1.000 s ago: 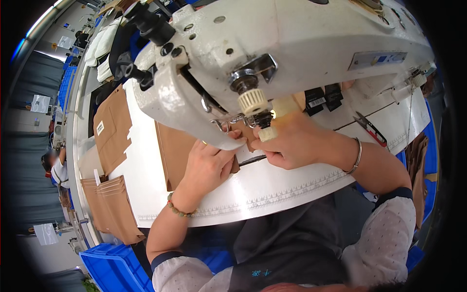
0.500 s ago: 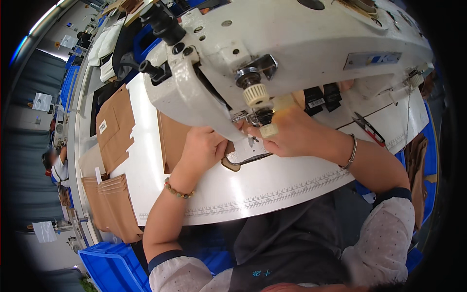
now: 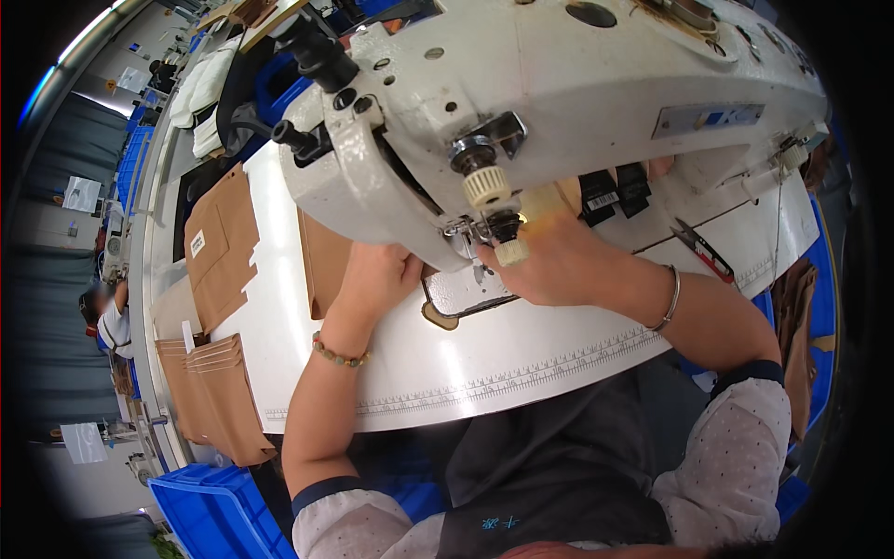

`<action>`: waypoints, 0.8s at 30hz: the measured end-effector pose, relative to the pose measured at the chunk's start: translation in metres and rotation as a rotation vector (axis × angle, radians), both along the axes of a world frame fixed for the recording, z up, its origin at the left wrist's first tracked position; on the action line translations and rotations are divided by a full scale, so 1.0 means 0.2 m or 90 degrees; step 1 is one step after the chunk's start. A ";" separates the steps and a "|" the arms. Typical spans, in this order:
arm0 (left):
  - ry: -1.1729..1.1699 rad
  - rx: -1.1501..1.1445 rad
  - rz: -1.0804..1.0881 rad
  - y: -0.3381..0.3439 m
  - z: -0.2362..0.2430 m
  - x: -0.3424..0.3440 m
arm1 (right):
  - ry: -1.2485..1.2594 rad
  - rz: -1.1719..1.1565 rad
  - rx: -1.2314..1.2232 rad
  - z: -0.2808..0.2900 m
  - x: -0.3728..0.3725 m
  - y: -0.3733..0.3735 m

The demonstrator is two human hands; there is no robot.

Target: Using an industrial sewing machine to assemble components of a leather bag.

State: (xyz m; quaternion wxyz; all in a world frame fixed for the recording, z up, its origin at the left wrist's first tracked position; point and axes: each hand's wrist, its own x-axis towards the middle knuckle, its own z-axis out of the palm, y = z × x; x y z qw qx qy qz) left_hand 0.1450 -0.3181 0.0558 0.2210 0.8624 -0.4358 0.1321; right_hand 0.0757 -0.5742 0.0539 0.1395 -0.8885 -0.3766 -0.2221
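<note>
A white industrial sewing machine (image 3: 521, 84) reaches across the worktable from the right. My left hand (image 3: 382, 278) is closed with curled fingers at the left of the needle area, on a brown fabric piece (image 3: 318, 265) that stretches out behind it. My right hand (image 3: 559, 261) sits bent at the right of the presser foot, fingers drawn together; their tips are partly hidden by the machine's head, so what they pinch cannot be made out. Between both hands shows the metal needle plate (image 3: 466, 291).
Flat brown fabric panels (image 3: 222, 247) and a stack of brown pieces (image 3: 219, 396) lie at the left. Red-handled thread snips (image 3: 705, 252) and black labels (image 3: 615, 191) rest at the right. A blue crate (image 3: 219, 508) stands lower left; a printed ruler (image 3: 503, 377) follows the near edge.
My left hand has shifted slightly left, away from the needle. The brown fabric seen between my hands before is now out of sight there. My right hand has barely moved.
</note>
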 end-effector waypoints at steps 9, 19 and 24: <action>0.101 0.158 0.113 -0.08 0.19 -0.25 | 0.151 0.290 0.103 -0.01 -0.08 0.04; 0.172 0.142 0.124 -0.01 0.11 -0.19 | 0.026 0.362 0.069 -0.05 -0.12 0.10; 0.384 -0.071 0.116 -0.01 0.07 -0.17 | -0.064 0.325 0.053 -0.01 -0.12 0.10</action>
